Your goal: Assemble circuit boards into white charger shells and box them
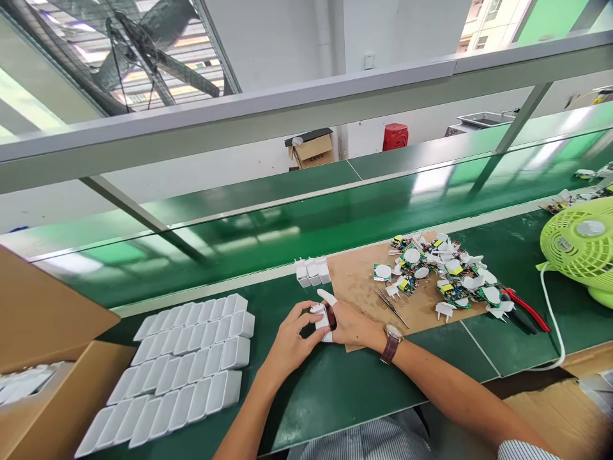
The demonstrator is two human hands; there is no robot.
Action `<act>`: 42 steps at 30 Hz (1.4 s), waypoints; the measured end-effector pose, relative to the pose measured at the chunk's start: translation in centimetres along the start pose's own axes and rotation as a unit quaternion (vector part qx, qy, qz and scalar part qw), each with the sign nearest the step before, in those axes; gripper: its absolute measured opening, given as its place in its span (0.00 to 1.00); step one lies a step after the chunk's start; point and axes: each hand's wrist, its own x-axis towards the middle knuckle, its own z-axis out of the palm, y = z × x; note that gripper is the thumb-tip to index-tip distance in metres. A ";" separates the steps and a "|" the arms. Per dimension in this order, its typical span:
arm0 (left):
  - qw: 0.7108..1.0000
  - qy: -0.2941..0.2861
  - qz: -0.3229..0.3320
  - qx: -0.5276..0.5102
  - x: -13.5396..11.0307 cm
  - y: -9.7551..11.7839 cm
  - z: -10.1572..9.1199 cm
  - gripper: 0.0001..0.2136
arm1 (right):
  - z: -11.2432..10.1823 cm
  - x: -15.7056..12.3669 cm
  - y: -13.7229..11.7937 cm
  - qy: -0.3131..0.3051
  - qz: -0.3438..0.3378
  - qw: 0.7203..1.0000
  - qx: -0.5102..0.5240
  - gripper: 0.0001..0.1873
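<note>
My left hand [297, 333] is closed, its thumb and fingers gripping a small white plastic housing [320, 315]. From the other side my right hand [353, 324] is curled round the same housing, white covers on some of its fingers. A dark reddish part [331, 317] shows between the hands, but its kind is unclear. Just beyond them stands a small group of white plug housings [313, 271] with pins. Right of my hands, tweezers [391, 308] lie on a brown cardboard sheet [355, 281] beside a heap of circuit boards with white plug parts [445, 271].
Rows of open white plastic cases [191, 364] cover the green bench at left, beside an open cardboard box [62, 390]. Red-handled pliers [527, 311] lie at right, near a green fan [582, 246] with a white cable. A sunken green channel [306, 223] runs behind the bench.
</note>
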 end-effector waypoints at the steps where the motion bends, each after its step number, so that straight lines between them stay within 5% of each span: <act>1: 1.000 -0.027 -0.003 0.010 0.2 0.1 -0.4 0.05 | 0.1 0.0 0.1 0.002 -0.001 1.000 -0.010 0.48; 5: 0.988 -0.139 -0.027 0.059 1.1 0.4 -1.7 0.04 | 0.2 -0.1 0.4 0.009 -0.010 0.999 -0.040 0.52; 8: 0.982 -0.171 -0.046 0.069 1.5 0.4 -1.8 0.03 | 0.1 -0.1 0.5 0.007 -0.019 0.999 -0.048 0.51; 14: 0.992 -0.118 -0.021 0.050 0.8 0.3 -1.6 0.05 | 0.5 -0.2 1.2 0.008 -0.033 0.999 -0.023 0.53; 23: 0.983 -0.045 -0.173 0.046 6.4 -6.5 -8.2 0.16 | 1.0 -1.1 1.4 0.026 -0.076 0.992 -0.100 0.44; 27: 0.981 -0.049 -0.185 0.018 8.7 -8.1 -7.8 0.20 | 0.7 -1.3 0.8 0.017 -0.089 0.986 -0.143 0.40; 32: 0.984 -0.065 -0.166 -0.007 9.6 -7.6 -6.4 0.21 | 0.4 -1.3 0.7 0.017 -0.109 0.979 -0.172 0.39; 37: 0.988 -0.026 -0.152 0.024 9.9 -3.4 -8.0 0.21 | 0.3 -1.2 0.8 0.004 -0.111 0.975 -0.191 0.35; 39: 0.992 0.020 -0.122 0.036 9.3 1.0 -9.5 0.18 | 0.5 -1.0 1.1 0.003 -0.112 0.974 -0.198 0.35; 42: 0.995 0.075 0.063 0.031 6.7 9.8 -12.0 0.10 | 0.9 -0.8 1.6 0.005 -0.125 0.972 -0.196 0.34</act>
